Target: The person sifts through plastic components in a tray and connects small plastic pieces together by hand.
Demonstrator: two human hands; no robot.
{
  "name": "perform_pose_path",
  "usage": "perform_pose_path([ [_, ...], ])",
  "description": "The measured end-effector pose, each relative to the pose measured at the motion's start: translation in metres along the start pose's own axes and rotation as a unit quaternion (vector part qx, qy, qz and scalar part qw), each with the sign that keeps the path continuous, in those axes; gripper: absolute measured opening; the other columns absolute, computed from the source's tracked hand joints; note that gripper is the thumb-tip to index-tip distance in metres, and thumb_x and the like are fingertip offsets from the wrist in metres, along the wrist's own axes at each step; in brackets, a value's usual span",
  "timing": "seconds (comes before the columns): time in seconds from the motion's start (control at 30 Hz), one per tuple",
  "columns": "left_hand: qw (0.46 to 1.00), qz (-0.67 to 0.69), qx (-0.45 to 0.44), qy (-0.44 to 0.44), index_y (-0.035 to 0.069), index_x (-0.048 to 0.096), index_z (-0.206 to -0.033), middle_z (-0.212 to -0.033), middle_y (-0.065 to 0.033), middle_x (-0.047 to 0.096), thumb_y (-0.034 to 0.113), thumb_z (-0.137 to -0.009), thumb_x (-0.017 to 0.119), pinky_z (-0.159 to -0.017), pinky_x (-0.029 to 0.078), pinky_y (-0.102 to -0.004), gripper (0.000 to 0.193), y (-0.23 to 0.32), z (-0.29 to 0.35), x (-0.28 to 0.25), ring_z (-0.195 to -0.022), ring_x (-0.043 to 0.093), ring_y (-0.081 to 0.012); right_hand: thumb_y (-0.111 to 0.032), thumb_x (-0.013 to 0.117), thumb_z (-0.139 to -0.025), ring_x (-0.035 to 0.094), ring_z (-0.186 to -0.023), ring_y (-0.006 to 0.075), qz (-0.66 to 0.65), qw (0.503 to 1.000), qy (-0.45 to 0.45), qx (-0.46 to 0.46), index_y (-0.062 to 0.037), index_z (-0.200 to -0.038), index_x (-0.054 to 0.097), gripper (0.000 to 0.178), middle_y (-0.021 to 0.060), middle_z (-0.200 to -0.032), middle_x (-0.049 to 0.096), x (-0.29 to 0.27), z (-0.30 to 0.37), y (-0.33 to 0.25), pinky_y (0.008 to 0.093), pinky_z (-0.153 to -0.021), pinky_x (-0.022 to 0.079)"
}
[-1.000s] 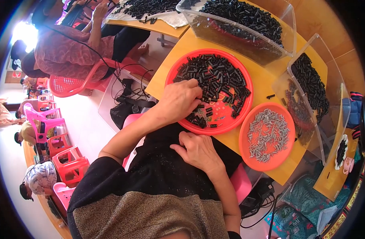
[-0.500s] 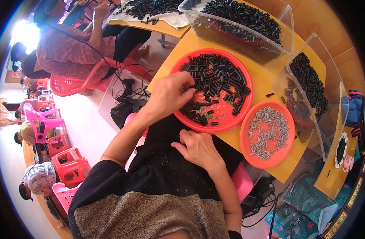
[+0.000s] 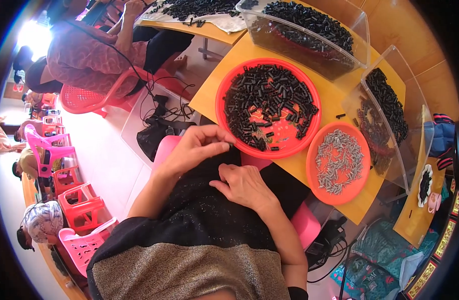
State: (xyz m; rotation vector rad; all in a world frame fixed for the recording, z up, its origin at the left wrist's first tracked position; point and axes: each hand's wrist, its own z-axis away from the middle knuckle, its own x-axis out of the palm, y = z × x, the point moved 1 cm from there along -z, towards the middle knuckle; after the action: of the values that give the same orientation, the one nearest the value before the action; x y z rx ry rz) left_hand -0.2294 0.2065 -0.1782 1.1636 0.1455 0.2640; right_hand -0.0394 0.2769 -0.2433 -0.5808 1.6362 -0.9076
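Left hand: the left hand [image 3: 197,148] is hovering over the lap, thumb and forefinger bending toward each other; a small dark speck is showing at the tips, but I cannot tell whether it is being pinched.
Right hand: just right of the left hand and a little nearer the body, the right hand [image 3: 247,186] is resting above the lap, fingers loosely curling, thumb sticking out; the palm is facing away, so I cannot tell if it is grasping anything.
Red basin: beyond the left hand and to its right, the red basin [image 3: 285,134] is standing on the yellow table [image 3: 349,212].
Black tubes: short black tubes [image 3: 259,95] are heaping up inside the basin, beyond both hands, with patches of its floor showing on the side nearer them.
Orange plate: right of the right hand, the orange plate [image 3: 311,165] is holding scattered silver springs [image 3: 329,182].
Stray tube: beyond the plate, a loose black tube [image 3: 340,116] is lying on the table.
Clear bins: one clear bin [image 3: 289,55] is standing past the basin, farthest from the hands; another clear bin [image 3: 414,100] is standing right of the plate; both are containing black tubes.
Neighbour: well beyond the left hand, to its left, a co-worker [image 3: 89,65] is sitting on a red chair [image 3: 82,98].
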Motion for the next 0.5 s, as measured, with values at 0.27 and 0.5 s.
perform_pose_path([
  [0.27,0.996,0.054,0.006,-0.077,0.002,0.072,-0.123,-0.104,0.0032,0.070,0.012,-0.112,0.065,-0.081,0.052,-0.0216,0.017,-0.032,0.011,0.010,-0.094,0.063,-0.0033,-0.040,0.080,-0.097,0.072,-0.078,0.0434,0.022,0.999,-0.019,0.016,-0.0040,-0.093,0.065,0.039,0.0161,-0.085,0.072,0.016,0.000,-0.010,0.0556,-0.066,0.056],
  [0.5,0.994,0.037,0.034,-0.096,0.006,0.069,-0.111,-0.090,0.0050,0.064,0.027,-0.118,0.056,-0.064,0.040,-0.0198,0.026,-0.033,0.012,0.023,-0.075,0.049,-0.0021,-0.041,0.079,-0.097,0.072,-0.080,0.0431,0.067,0.997,-0.024,-0.004,-0.0040,-0.093,0.070,0.038,0.0180,-0.086,0.072,0.022,0.003,-0.017,0.0546,-0.068,0.058],
])
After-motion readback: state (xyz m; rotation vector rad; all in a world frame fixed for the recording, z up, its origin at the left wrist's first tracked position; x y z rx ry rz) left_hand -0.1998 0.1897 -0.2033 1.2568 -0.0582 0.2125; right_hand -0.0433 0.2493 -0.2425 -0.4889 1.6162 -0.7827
